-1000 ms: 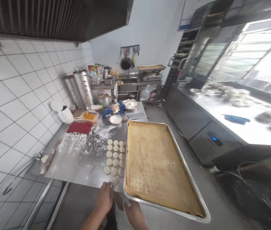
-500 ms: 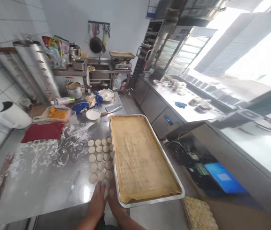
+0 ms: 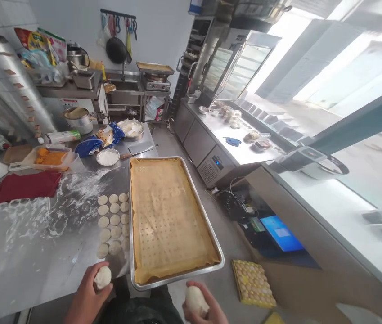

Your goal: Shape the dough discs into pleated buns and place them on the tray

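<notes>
My left hand (image 3: 88,290) is closed around a pale round dough ball (image 3: 103,277), just in front of the rows on the steel table. In my right hand (image 3: 207,308) sits another whitish dough ball (image 3: 196,300), held off the tray's near right side. Between and beyond my hands lies a large metal baking tray (image 3: 220,262), lined with brown perforated baking paper (image 3: 173,216). Several flat dough rounds (image 3: 104,222) stand in rows along the tray's left edge, the tray hiding part of them.
Flour dusts the steel table (image 3: 42,265) on the left, near a red cloth (image 3: 25,186). A knife (image 3: 140,148), a bowl of white powder (image 3: 107,157) and a tub of orange filling (image 3: 51,157) lie farther back. An egg tray (image 3: 253,282) is low on the right.
My hands were together at the near end of the dough rows; now they are apart, each lifted with a dough ball. The right hand has moved right, past the tray's near edge.
</notes>
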{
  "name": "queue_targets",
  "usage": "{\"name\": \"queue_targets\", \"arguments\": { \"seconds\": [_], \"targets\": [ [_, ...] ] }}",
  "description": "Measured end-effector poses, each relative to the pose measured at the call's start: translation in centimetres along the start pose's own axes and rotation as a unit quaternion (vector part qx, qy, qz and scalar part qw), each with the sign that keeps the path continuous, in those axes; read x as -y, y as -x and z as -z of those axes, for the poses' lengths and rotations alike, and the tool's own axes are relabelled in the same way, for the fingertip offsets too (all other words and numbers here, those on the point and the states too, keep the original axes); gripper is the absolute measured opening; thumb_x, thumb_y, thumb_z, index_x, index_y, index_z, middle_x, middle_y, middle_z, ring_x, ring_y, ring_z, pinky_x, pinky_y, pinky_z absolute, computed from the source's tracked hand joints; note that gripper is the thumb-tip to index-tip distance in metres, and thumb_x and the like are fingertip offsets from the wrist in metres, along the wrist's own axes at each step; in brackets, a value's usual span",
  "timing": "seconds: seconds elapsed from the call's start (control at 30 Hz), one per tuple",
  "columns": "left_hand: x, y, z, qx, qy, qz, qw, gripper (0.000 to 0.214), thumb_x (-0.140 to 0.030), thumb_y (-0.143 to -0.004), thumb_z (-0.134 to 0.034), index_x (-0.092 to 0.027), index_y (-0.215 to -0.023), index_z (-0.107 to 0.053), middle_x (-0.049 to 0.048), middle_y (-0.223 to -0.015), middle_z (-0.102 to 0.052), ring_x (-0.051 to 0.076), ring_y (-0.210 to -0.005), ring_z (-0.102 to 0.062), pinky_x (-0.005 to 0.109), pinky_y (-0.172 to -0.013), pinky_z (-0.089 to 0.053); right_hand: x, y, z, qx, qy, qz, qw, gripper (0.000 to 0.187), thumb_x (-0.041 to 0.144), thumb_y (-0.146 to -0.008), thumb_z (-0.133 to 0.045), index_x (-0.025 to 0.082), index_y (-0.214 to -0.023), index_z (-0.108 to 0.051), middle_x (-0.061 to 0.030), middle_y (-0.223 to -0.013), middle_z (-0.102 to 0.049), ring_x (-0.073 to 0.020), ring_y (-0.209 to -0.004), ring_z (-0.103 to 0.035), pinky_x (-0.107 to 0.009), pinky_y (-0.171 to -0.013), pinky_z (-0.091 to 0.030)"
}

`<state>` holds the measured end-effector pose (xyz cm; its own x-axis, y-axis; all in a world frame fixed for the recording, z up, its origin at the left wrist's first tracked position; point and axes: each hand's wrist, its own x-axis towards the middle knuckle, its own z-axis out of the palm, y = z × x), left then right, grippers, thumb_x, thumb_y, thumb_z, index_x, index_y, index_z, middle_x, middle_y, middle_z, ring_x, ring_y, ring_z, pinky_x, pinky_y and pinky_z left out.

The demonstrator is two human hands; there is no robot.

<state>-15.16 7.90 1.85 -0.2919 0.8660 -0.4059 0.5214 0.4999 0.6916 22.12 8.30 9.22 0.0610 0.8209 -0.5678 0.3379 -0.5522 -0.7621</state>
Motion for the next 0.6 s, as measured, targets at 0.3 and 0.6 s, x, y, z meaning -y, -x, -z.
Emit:
{"name": "queue_targets", "arguments": {
  "seconds": [0.3, 0.6],
  "targets": [
    [-15.6, -0.1, -6.1, 0.176, -0.150, -0.282, 0.931, 0.056, -0.016, -0.082, -0.060, -0.028, -0.137, -0.056, 0.0085, -0.141, -0.056, 0.026, -0.133, -0.054, 0.043, -0.117, -0.044, 4.6, -11.7, 7.1, 0.045, 0.259, 0.209, 0.942, 0.046, 0.011, -0.070, -0.058, 0.020, -0.115, -0.065, -0.0103, -0.113, -0.064, -0.0300, -0.109, -0.063, -0.043, -0.099, -0.047],
    [-14.7, -2.9, -11.2, 0.235, -0.177, -0.280, 0.914, 0.059, -0.017, -0.071, -0.069, -0.026, -0.128, -0.064, 0.0062, -0.128, -0.063, 0.025, -0.123, -0.059, 0.039, -0.111, -0.047, 1.9, -14.1, 5.6, 0.145, 0.327, 0.262, 0.896, 0.039, 0.007, -0.072, -0.069, 0.018, -0.110, -0.069, -0.0060, -0.110, -0.064, -0.0259, -0.105, -0.063, -0.044, -0.096, -0.051]
  ]
}}
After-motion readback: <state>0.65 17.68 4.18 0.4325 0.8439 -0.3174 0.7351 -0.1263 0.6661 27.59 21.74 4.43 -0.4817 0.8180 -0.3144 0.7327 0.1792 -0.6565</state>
